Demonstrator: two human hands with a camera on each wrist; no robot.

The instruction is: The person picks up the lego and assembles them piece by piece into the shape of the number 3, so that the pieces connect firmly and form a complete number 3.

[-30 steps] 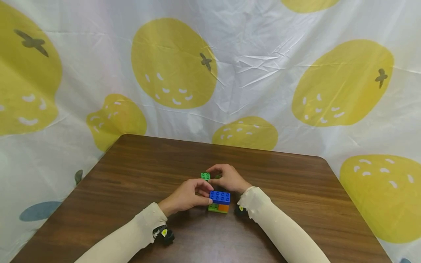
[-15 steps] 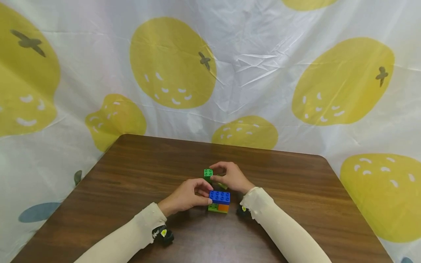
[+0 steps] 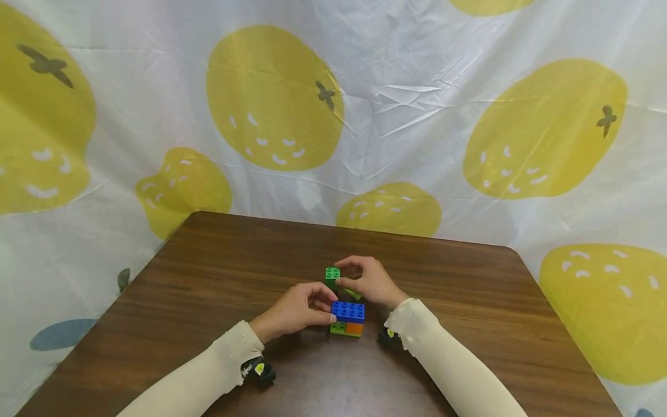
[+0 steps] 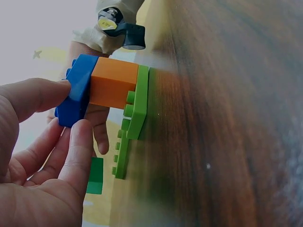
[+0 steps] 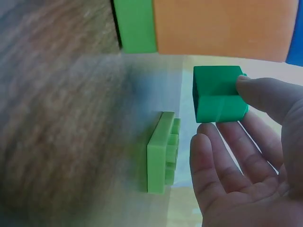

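Note:
My left hand (image 3: 294,310) holds a blue toy building brick (image 3: 348,311) by its left end, thumb on one side and fingers on the other. That brick tops a stack, with an orange brick (image 4: 113,81) beneath it and a light green studded plate (image 4: 141,106) at the bottom. Farther back, my right hand (image 3: 371,282) pinches a small dark green brick (image 5: 220,94) between thumb and fingertips. A second light green plate (image 5: 160,161) lies on the table beneath the raised green brick, its studs facing up and a gap showing between them.
All of this is on a brown wooden table (image 3: 234,249) with rounded far corners. A white cloth (image 3: 396,35) printed with yellow fruit hangs behind it. Black wrist cameras, such as the left one (image 3: 259,372), jut below both sleeves.
My right hand has shifted slightly back and to the right, raising the green brick and uncovering more of the light green plate behind the stack. My left hand keeps its hold, nearly still.

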